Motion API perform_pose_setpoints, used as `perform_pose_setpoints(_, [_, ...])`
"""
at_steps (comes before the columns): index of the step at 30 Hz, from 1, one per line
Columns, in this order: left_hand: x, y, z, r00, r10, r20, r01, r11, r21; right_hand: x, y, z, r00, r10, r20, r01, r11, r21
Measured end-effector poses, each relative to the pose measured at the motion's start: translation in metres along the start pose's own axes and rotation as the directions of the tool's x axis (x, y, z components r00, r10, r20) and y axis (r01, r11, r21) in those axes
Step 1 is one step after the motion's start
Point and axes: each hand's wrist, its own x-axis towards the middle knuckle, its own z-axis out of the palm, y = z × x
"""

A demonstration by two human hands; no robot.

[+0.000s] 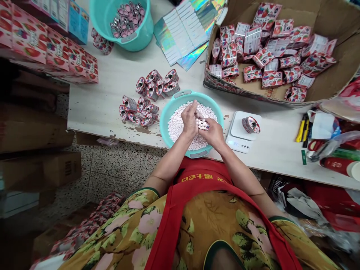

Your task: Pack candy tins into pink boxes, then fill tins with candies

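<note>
A teal basin [168, 112] full of small white candies stands at the table's near edge. Both hands are over it. My left hand [189, 119] is closed, its fingers cupped over a heap of white candies. My right hand [212, 132] is closed around a small heart-shaped tin [203, 125] that is heaped with candies, touching the left hand. Another heart-shaped tin [251, 125] lies on a white scale [237, 137] just right of the basin.
Piles of heart-shaped tins [146, 99] lie left of the basin. A teal bucket [123, 22] with lids stands at the back. A cardboard box [332, 75] holds strawberry-printed packets. Holographic label sheets [185, 30], pens [302, 129] and bags lie around.
</note>
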Motion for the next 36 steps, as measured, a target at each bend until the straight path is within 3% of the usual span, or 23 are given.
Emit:
perform_pose_setpoints(5, [-0.001, -0.003, 0.000, 0.999, 0.035, -0.014, -0.035, 0.999, 0.021, -0.002, 0.004, 0.001, 0.998, -0.038, -0.043, 0.039, 0.999, 0.014])
perform_pose_setpoints(8, [-0.003, -0.003, 0.003, 0.999, -0.001, 0.049, -0.001, 0.999, 0.039, -0.004, 0.005, 0.001, 0.999, -0.019, -0.051, 0.019, 1.000, 0.003])
perform_pose_setpoints(18, [-0.006, -0.002, 0.006, 0.992, -0.055, 0.116, 0.053, 0.998, 0.019, -0.003, 0.004, -0.008, 1.000, 0.025, 0.010, -0.025, 1.000, 0.019])
perform_pose_setpoints(26, [-0.004, 0.002, 0.004, 0.967, -0.116, 0.227, 0.123, 0.992, -0.015, -0.003, 0.019, -0.001, 0.999, -0.027, -0.032, 0.036, 0.950, 0.311])
perform_pose_setpoints(31, [0.034, 0.007, -0.031, 0.994, -0.092, 0.060, 0.100, 0.983, -0.151, -0.012, 0.025, -0.003, 0.998, -0.057, -0.029, 0.064, 0.875, 0.481])
perform_pose_setpoints(33, [0.043, -0.002, -0.045, 0.983, -0.181, 0.019, 0.182, 0.983, -0.012, -0.017, 0.030, -0.008, 0.999, -0.031, -0.022, 0.038, 0.847, 0.530])
perform_pose_setpoints(34, [0.043, -0.008, -0.050, 0.973, -0.229, 0.028, 0.222, 0.963, 0.155, -0.020, 0.034, -0.011, 1.000, -0.015, -0.021, 0.025, 0.835, 0.550])
perform_pose_setpoints(36, [0.038, -0.024, -0.056, 0.957, -0.274, 0.100, 0.165, 0.791, 0.589, -0.027, 0.043, -0.019, 0.999, 0.021, -0.031, 0.001, 0.818, 0.576])
